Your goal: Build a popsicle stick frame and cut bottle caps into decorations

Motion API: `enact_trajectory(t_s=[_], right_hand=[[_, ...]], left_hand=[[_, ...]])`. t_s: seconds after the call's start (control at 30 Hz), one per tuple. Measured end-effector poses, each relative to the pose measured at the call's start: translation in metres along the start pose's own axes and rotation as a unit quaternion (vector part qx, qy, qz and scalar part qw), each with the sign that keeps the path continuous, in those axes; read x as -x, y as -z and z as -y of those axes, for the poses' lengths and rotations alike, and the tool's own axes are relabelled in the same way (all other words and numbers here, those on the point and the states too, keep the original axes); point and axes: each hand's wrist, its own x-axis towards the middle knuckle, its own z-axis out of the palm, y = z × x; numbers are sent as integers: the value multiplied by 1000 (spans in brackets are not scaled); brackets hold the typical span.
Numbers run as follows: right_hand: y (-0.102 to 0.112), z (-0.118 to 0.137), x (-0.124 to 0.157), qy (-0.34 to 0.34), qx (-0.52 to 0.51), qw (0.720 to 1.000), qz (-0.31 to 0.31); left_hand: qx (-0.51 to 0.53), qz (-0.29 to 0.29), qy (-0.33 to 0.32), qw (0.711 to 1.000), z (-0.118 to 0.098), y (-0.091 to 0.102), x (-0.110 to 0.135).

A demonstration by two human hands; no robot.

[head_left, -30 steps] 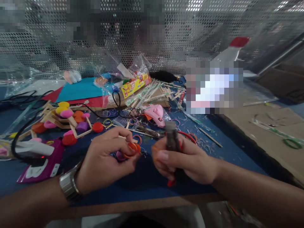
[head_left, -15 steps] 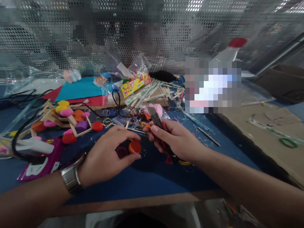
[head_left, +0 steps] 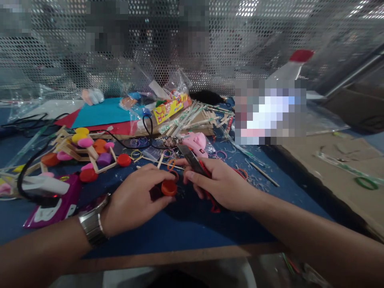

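Observation:
My left hand [head_left: 136, 198], with a metal watch [head_left: 92, 225] on its wrist, rests on the blue mat [head_left: 186, 228] and pinches an orange bottle cap [head_left: 169, 187] against it. A dark purple cap lies half hidden under the same fingers. My right hand [head_left: 222, 184] is closed round a red-handled cutter [head_left: 195, 162], whose grey blade points up and to the left, just right of the orange cap.
A stick-and-cap model [head_left: 87, 154] lies at the left beside a purple packet [head_left: 51, 210] and a black cable. A pink glue gun [head_left: 196, 143], wooden sticks [head_left: 192, 116], rubber bands and plastic bags lie beyond. Cardboard [head_left: 336, 160] is at the right, a white bottle [head_left: 288, 70] behind.
My left hand has lowered the orange cap onto the mat and pinned it there. My right hand has tilted the cutter from upright to slanting and moved it up to the cap.

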Motion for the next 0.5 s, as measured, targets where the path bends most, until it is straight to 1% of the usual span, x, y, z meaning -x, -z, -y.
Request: enact_trajectory(t_s=[0.13,0.33,0.4,0.5], right_hand=[[0,0,0,-9,-15,1000,3],[-2,2,1,9,-2,1000,18],[-2,2,1,27,24,999,26],[-3,1,1,80,92,992,24]], left_hand=[[-2,1,22,1000,-1,0,0],[-18,19,36,999,-3,1,-1],[-15,20,52,998,-4,1,-2],[22,28,91,995,-5,2,-2]])
